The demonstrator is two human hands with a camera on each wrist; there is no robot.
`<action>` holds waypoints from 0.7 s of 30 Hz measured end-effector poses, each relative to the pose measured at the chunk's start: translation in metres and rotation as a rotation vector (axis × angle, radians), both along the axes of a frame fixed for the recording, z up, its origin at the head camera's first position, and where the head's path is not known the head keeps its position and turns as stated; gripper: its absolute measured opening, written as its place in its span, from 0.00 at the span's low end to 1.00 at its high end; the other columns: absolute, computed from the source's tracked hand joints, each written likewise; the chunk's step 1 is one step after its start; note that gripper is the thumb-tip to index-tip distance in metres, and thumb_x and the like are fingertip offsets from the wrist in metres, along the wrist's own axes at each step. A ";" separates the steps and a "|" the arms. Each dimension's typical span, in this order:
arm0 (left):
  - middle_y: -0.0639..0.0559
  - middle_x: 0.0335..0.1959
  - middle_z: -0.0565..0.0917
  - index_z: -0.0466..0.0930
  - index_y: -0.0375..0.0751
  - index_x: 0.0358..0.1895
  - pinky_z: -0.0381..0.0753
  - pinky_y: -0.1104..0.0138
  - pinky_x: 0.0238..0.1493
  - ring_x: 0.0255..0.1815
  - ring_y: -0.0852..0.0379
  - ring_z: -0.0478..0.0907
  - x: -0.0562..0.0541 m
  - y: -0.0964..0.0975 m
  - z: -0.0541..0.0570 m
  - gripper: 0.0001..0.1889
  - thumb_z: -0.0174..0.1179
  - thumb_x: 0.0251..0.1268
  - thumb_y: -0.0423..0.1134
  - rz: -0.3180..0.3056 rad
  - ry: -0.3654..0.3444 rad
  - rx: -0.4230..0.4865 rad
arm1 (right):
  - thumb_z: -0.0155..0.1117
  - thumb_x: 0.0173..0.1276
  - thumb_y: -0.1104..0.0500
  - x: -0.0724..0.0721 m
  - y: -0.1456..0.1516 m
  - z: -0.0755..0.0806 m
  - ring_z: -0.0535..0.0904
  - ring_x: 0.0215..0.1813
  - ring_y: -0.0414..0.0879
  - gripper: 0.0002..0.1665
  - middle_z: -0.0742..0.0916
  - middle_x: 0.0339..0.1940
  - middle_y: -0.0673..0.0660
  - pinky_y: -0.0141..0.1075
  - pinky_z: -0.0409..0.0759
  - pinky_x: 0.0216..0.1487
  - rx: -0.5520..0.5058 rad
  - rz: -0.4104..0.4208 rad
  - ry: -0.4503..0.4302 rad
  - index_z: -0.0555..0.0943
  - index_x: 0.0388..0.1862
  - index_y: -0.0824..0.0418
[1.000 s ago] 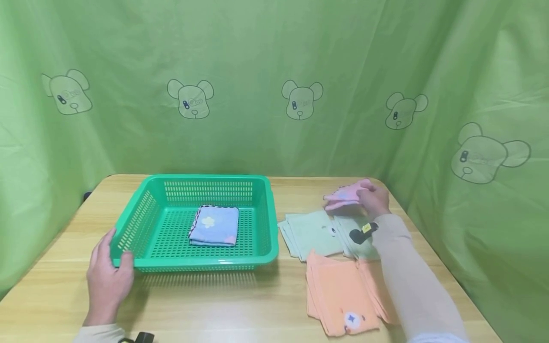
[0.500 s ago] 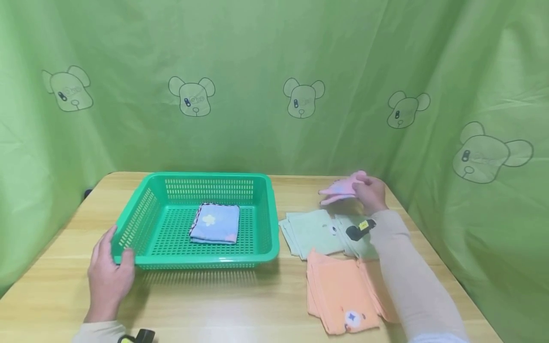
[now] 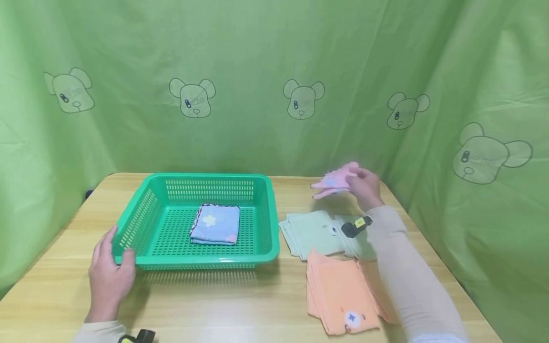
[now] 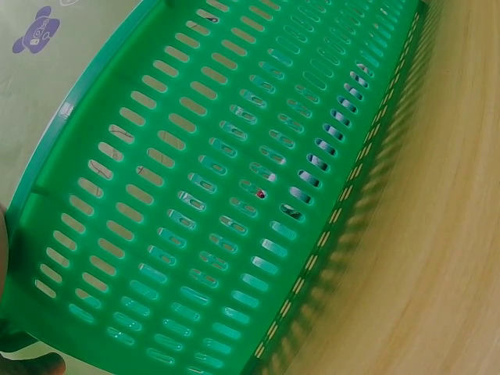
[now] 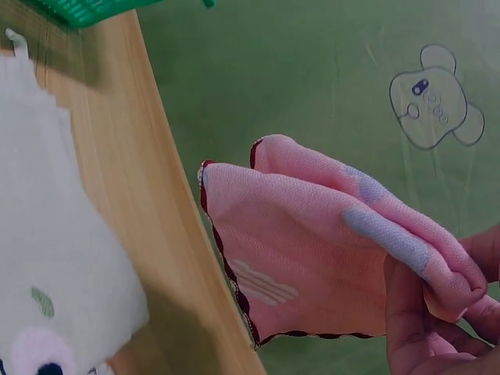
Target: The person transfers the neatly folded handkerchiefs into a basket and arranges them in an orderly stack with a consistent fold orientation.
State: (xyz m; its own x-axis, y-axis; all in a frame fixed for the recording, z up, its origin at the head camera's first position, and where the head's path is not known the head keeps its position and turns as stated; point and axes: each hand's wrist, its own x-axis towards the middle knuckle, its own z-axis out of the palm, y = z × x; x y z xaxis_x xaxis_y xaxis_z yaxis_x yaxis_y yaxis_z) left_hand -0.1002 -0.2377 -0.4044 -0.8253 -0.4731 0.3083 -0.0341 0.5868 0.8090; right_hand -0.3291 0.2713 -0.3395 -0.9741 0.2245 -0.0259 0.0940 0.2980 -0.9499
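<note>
My right hand point(image 3: 366, 187) pinches a folded pink towel point(image 3: 336, 179) by its right end, held up above the table's back right part. In the right wrist view the pink towel point(image 5: 312, 242) shows a dark scalloped edge and blue patches, with thumb and fingers around its folded end. At the near left corner of a green plastic basket point(image 3: 206, 260), my left hand point(image 3: 110, 276) grips the rim, thumb on the front side. A folded blue towel point(image 3: 216, 225) with a yellow flower lies on the basket floor. The left wrist view shows mostly the slotted basket wall point(image 4: 180, 172).
Pale green folded towels point(image 3: 310, 233) lie right of the basket, partly under my right forearm. Closer to me are orange folded towels point(image 3: 340, 295) with a bear face. A green curtain point(image 3: 249, 133) hangs behind the wooden table point(image 3: 206, 309).
My right hand has lifted the pink towel slightly and carried it to the left and toward the back. The left hand stays on the basket corner.
</note>
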 end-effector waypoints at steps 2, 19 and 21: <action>0.33 0.73 0.58 0.54 0.40 0.75 0.50 0.32 0.66 0.71 0.28 0.54 0.000 0.000 -0.001 0.32 0.46 0.68 0.34 0.000 0.003 0.001 | 0.55 0.69 0.64 0.001 -0.003 0.002 0.75 0.48 0.44 0.32 0.71 0.67 0.65 0.28 0.79 0.49 -0.011 0.014 0.018 0.65 0.72 0.63; 0.33 0.73 0.59 0.55 0.39 0.75 0.50 0.31 0.66 0.70 0.28 0.54 -0.001 -0.001 -0.004 0.31 0.46 0.68 0.34 0.003 0.030 -0.011 | 0.55 0.70 0.63 0.003 -0.021 0.010 0.74 0.48 0.44 0.30 0.70 0.68 0.63 0.32 0.78 0.53 -0.006 0.058 0.043 0.66 0.71 0.62; 0.33 0.73 0.59 0.55 0.40 0.75 0.50 0.31 0.66 0.70 0.29 0.54 -0.001 -0.001 -0.004 0.31 0.46 0.68 0.34 0.004 0.034 -0.010 | 0.55 0.70 0.63 0.002 -0.022 0.011 0.74 0.48 0.44 0.30 0.70 0.68 0.63 0.33 0.78 0.53 -0.010 0.061 0.045 0.66 0.71 0.62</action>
State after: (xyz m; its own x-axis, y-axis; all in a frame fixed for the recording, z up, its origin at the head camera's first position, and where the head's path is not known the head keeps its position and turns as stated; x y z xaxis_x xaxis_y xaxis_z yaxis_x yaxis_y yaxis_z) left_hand -0.1013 -0.2385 -0.4088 -0.8123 -0.4734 0.3408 -0.0097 0.5952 0.8035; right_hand -0.3266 0.2489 -0.3285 -0.9862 0.1647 0.0167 0.0327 0.2926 -0.9557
